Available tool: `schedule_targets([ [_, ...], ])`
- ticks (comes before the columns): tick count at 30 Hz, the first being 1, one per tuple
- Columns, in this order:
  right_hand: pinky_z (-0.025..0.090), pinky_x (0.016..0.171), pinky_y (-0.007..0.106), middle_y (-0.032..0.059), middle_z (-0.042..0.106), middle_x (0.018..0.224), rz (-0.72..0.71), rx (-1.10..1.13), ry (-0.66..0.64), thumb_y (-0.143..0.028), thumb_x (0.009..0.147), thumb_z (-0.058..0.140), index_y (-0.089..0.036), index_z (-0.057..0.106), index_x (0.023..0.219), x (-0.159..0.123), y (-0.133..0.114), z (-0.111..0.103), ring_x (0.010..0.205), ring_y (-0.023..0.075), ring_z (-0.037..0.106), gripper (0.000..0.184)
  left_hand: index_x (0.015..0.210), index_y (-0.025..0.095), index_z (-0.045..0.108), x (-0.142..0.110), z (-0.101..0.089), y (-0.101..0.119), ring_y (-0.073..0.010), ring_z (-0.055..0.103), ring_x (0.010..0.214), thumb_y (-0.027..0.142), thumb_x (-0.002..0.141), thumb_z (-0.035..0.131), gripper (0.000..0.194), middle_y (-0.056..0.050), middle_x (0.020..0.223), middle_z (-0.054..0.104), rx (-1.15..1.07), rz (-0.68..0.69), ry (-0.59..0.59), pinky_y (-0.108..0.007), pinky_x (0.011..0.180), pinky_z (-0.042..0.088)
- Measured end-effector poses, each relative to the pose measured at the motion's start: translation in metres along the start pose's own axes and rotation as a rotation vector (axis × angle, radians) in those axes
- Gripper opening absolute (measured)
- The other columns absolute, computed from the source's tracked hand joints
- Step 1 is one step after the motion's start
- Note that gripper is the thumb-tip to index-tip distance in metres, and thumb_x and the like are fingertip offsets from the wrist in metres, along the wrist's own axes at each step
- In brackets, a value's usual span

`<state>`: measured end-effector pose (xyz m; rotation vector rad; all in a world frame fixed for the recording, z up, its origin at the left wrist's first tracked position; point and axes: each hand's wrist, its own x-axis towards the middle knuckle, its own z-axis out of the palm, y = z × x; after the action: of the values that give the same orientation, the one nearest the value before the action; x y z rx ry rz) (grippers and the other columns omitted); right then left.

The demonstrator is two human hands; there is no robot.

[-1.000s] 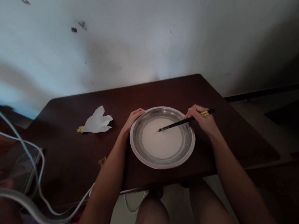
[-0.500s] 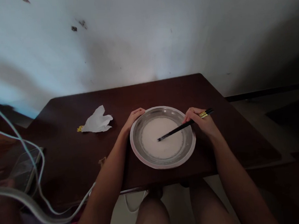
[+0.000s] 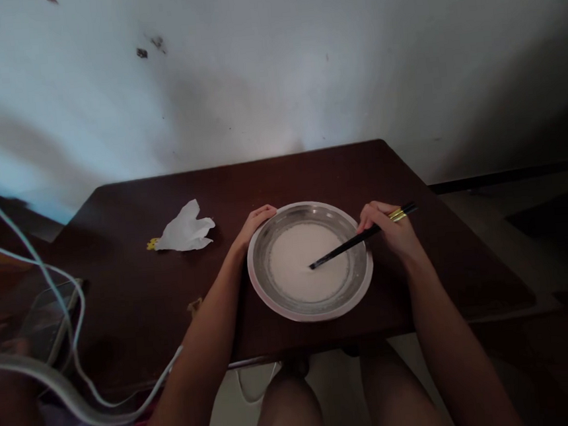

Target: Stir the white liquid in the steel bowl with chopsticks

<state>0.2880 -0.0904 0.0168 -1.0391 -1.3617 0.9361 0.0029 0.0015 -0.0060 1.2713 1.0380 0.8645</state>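
A round metal basin (image 3: 266,297) rests near the front edge of the table, with a whitish liquid (image 3: 297,255) spread over its bottom. My left hand (image 3: 258,223) grips the basin's far left rim, its thumb side hidden from me. In my right hand (image 3: 381,221), just past the right rim, is a pair of black chopsticks (image 3: 346,244) with gold bands near the top. They slant down to the left, and their tips touch the liquid near the middle of the basin. The chopsticks lie so close together that they look almost like one.
On the dark red table (image 3: 281,180), a crumpled white plastic bag (image 3: 186,228) with a yellow end lies to the left. White cables (image 3: 78,330) hang at the left, before another person's hand (image 3: 8,356) by a phone (image 3: 49,320). A stained wall (image 3: 272,75) stands behind.
My right hand has shifted slightly right, and the chopstick tips have moved right through the liquid. My left hand stays on the basin's rim.
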Motion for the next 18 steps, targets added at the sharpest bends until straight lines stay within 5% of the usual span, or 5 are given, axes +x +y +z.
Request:
schedule_targets([
  [2,0.046,0.066,0.030,0.0000,0.065,0.062,0.009,-0.042,-0.058,-0.035,0.085,0.059,-0.021,0.059,0.056,-0.0002,-0.0007,0.0003,0.062,0.0140,0.060,0.031,0.070,0.015,0.058,0.0000,-0.0001,0.0000,-0.0083,0.044,0.053,0.041,0.066,0.066,0.027,0.003,0.059,0.052,-0.013,-0.007,0.005,-0.021,0.052,0.034],
  [6,0.045,0.065,0.029,-0.0009,0.062,0.057,-0.031,-0.016,0.064,-0.032,0.085,0.058,-0.021,0.058,0.055,-0.0002,-0.0007,0.0005,0.059,0.0137,0.058,0.032,0.070,0.015,0.058,-0.0004,0.0004,0.0014,-0.0086,0.045,0.054,0.042,0.065,0.067,0.028,0.003,0.060,0.053,0.001,-0.006,0.010,-0.021,0.052,0.033],
  [11,0.047,0.067,0.030,0.0000,0.065,0.062,-0.010,-0.053,-0.042,-0.034,0.085,0.059,-0.021,0.060,0.057,-0.0004,-0.0006,0.0009,0.063,0.0142,0.060,0.030,0.068,0.015,0.058,-0.0013,0.0020,0.0042,-0.0090,0.044,0.053,0.039,0.066,0.065,0.025,0.003,0.058,0.052,0.008,-0.012,0.014,-0.022,0.052,0.034],
  [15,0.045,0.064,0.029,-0.0008,0.062,0.057,-0.034,-0.027,0.073,-0.035,0.086,0.058,-0.021,0.058,0.055,-0.0003,-0.0002,0.0004,0.059,0.0137,0.059,0.034,0.068,0.015,0.058,-0.0010,0.0023,0.0042,-0.0085,0.044,0.053,0.037,0.065,0.066,0.024,0.003,0.058,0.052,-0.021,-0.029,0.024,-0.021,0.052,0.034],
  [18,0.046,0.065,0.030,-0.0005,0.063,0.059,-0.011,-0.020,-0.020,-0.034,0.086,0.058,-0.021,0.058,0.055,-0.0006,-0.0012,0.0012,0.060,0.0137,0.059,0.033,0.068,0.014,0.059,-0.0006,0.0022,0.0031,-0.0079,0.044,0.053,0.036,0.065,0.066,0.023,0.003,0.058,0.053,-0.046,-0.034,0.031,-0.020,0.052,0.034],
])
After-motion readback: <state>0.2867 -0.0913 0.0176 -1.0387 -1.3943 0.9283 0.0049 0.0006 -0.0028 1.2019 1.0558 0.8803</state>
